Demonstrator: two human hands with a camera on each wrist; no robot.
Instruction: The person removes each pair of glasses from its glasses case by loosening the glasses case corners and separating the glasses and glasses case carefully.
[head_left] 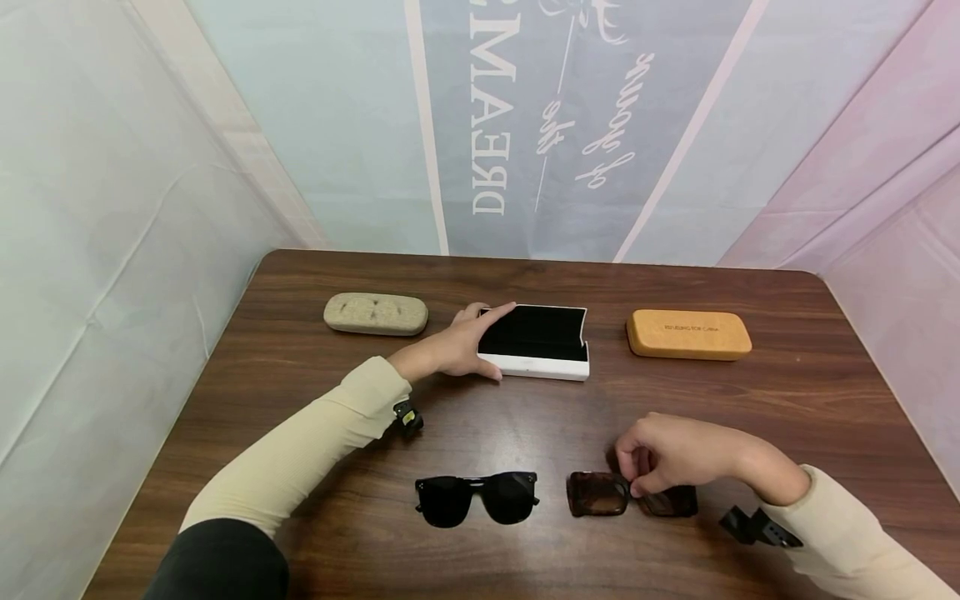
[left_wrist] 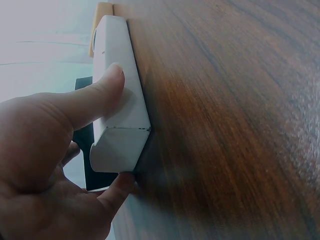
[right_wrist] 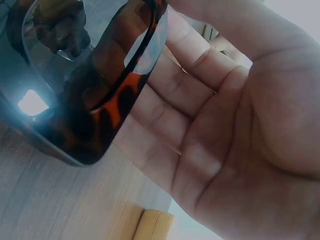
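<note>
My left hand (head_left: 453,346) grips the left end of a white glasses case (head_left: 536,367) that lies opened, its black lining facing up. In the left wrist view the thumb (left_wrist: 112,82) presses the case's white front wall (left_wrist: 117,45), while the other fingers reach around its end. Lower right, my right hand (head_left: 686,450) pinches a pair of tortoiseshell sunglasses (head_left: 600,496) near the bridge with thumb and forefinger. Their dark lens and mottled brown frame (right_wrist: 95,130) loom close in the right wrist view. Black sunglasses (head_left: 476,498) rest on the table left of them, lenses toward me.
A beige-grey glasses case (head_left: 375,314), closed, stands at the back left of the brown wooden table (head_left: 360,533). At the back right is a closed yellow-orange glasses case (head_left: 688,335). Behind the table hangs a printed cloth backdrop (head_left: 360,125).
</note>
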